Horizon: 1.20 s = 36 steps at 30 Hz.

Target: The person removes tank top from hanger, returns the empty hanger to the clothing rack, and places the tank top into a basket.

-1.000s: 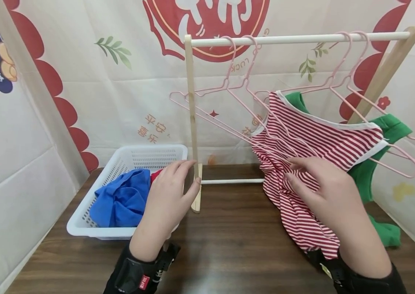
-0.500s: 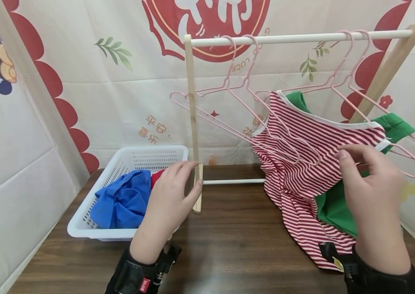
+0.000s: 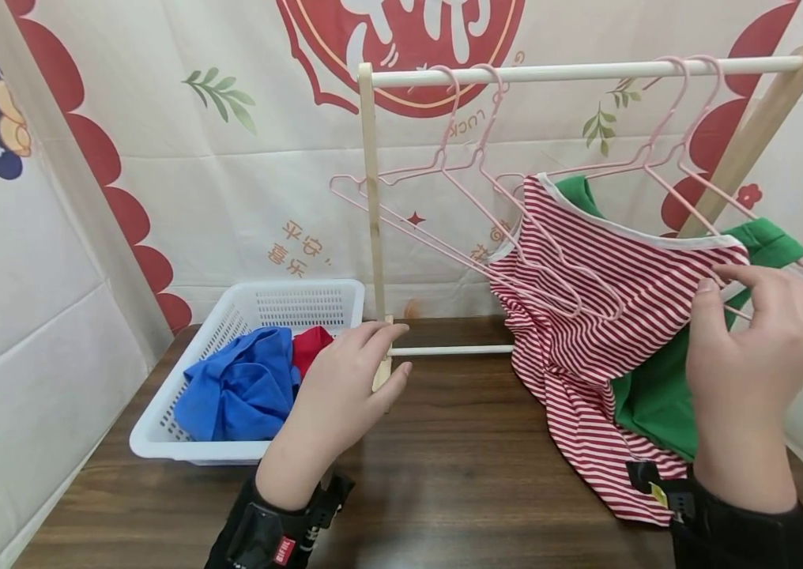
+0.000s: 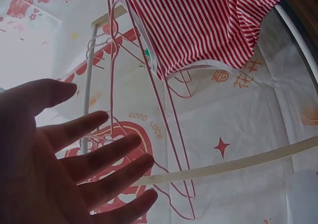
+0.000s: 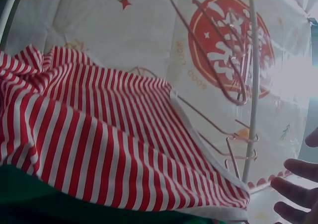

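Observation:
My left hand (image 3: 340,399) hovers by the foot of the rack's near post, its fingers spread and holding nothing; the left wrist view shows its open palm. A red-and-white striped tank top (image 3: 586,316) with white trim hangs on a pink hanger, its lower part bunched and draped down. Close to its right shoulder strap is my right hand (image 3: 757,340), fingers loosely bent. In the right wrist view those fingers (image 5: 293,189) stand apart from the strap. Behind the striped top hangs a green garment (image 3: 764,241), partly hidden.
A white basket (image 3: 160,450) at the left holds a blue cloth (image 3: 238,387) and a red one (image 3: 311,348). Bare pink hangers (image 3: 444,150) hang from the rack's white rail (image 3: 572,73). Printed curtain (image 3: 231,197) encloses the wooden table (image 3: 458,490).
My right hand has moved right from the middle of the striped top to its right shoulder, uncovering the green garment below. The left hand has shifted slightly right.

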Each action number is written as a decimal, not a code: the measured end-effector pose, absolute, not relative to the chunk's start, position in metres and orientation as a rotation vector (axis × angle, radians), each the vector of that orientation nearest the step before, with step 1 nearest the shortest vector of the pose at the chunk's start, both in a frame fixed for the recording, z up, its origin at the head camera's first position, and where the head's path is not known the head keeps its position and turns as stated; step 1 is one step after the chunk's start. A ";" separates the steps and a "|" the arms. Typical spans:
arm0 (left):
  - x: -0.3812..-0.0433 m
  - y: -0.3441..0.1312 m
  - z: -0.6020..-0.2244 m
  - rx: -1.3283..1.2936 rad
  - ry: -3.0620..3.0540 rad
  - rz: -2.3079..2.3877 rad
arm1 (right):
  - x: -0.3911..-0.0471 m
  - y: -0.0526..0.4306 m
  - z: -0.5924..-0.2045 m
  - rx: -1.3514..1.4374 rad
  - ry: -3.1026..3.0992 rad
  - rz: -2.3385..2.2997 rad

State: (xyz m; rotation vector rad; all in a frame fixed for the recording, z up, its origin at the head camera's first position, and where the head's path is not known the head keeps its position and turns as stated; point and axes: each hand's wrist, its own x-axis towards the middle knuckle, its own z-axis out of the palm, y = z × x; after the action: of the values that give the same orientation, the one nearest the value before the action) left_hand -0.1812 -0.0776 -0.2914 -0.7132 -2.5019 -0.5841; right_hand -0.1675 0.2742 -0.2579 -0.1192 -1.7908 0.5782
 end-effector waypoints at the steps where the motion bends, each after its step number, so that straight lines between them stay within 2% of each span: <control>1: -0.181 -0.077 -0.292 -0.720 -2.512 -0.567 | -0.169 0.276 -0.258 -0.133 -1.785 0.563; 19: -0.183 -0.071 -0.296 -0.798 -2.587 -0.455 | -0.179 0.296 -0.260 -0.463 -2.019 0.529; 36: -0.183 -0.071 -0.295 -0.780 -2.609 -0.449 | -0.181 0.296 -0.264 -0.467 -2.074 0.485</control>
State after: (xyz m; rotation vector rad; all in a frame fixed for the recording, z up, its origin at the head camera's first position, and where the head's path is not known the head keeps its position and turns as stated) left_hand -0.1834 -0.0711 -0.2950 -0.7797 -2.6088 -0.4486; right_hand -0.1814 0.2957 -0.2636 -0.4672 -2.0738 0.4848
